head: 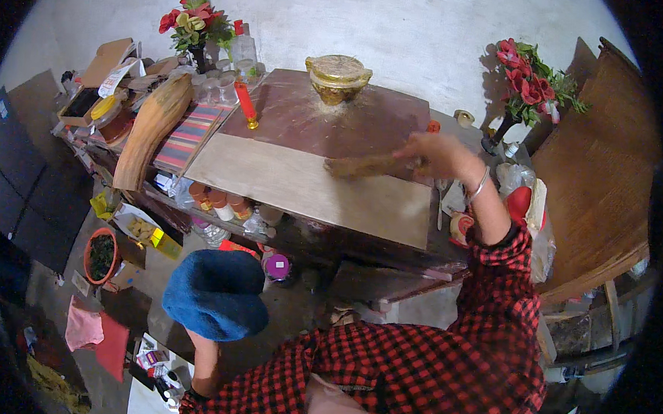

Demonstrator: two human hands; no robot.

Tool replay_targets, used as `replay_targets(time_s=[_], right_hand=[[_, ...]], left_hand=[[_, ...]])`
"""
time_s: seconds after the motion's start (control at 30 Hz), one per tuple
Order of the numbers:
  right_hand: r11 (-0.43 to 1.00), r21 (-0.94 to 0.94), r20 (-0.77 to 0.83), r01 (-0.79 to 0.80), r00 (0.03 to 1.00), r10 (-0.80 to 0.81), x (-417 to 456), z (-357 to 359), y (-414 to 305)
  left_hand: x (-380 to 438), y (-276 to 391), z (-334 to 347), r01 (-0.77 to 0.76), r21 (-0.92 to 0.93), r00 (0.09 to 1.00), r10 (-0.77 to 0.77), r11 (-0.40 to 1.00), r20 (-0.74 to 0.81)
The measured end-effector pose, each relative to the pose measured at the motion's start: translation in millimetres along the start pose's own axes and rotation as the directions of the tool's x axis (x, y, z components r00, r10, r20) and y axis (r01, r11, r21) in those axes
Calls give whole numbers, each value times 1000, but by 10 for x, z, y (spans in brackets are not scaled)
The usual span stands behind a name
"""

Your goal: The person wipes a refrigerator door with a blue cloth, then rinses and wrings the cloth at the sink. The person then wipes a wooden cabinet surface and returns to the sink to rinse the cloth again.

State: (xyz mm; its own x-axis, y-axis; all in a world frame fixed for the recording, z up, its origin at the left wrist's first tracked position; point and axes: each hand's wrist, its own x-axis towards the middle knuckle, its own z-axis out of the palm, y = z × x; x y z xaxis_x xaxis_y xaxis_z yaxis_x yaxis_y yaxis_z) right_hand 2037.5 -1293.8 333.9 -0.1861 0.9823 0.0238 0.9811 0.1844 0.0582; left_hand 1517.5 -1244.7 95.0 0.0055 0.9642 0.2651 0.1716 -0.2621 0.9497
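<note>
My right hand [442, 153] is raised over the right part of a dark red wooden table. It grips a blurred brown hand brush [361, 166], whose far end is over the pale board strip [267, 162] along the table's front. On my left, a thick blue cloth [216, 296], perhaps a folded towel or a cap, rests on my left hand, covering its fingers; only the wrist [205, 357] shows below. A gold incense bowl [339, 78] stands on the dark red tabletop [379, 120] against the wall, with pale dust and bits scattered round its foot.
Left of the bowl are a red candle [246, 106], glass jars [220, 88] and a long orange gourd [154, 130]. Vases of artificial flowers [528, 85] flank the table. Bottles [221, 202] fill the shelf below. A large wooden panel [599, 180] leans at right; a potted plant [102, 255] sits on the floor.
</note>
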Motion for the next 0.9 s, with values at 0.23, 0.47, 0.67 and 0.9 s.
replay_targets(time_s=[0.23, 0.47, 0.67, 0.9], right_hand=[[841, 81, -289, -535, 795, 534, 55, 529, 79], [849, 135, -217, -511, 821, 528, -422, 725, -241], [919, 224, -448, -325, 803, 393, -948, 636, -568], [586, 454, -418, -671, 421, 805, -1972, 1019, -914]], left_hand=[[-57, 205, 99, 48, -142, 998, -43, 989, 42], [-11, 504, 91, 25, -94, 996, -17, 995, 86], [91, 507, 188, 151, -313, 988, -137, 938, 68], [128, 151, 463, -66, -279, 998, 63, 958, -21]])
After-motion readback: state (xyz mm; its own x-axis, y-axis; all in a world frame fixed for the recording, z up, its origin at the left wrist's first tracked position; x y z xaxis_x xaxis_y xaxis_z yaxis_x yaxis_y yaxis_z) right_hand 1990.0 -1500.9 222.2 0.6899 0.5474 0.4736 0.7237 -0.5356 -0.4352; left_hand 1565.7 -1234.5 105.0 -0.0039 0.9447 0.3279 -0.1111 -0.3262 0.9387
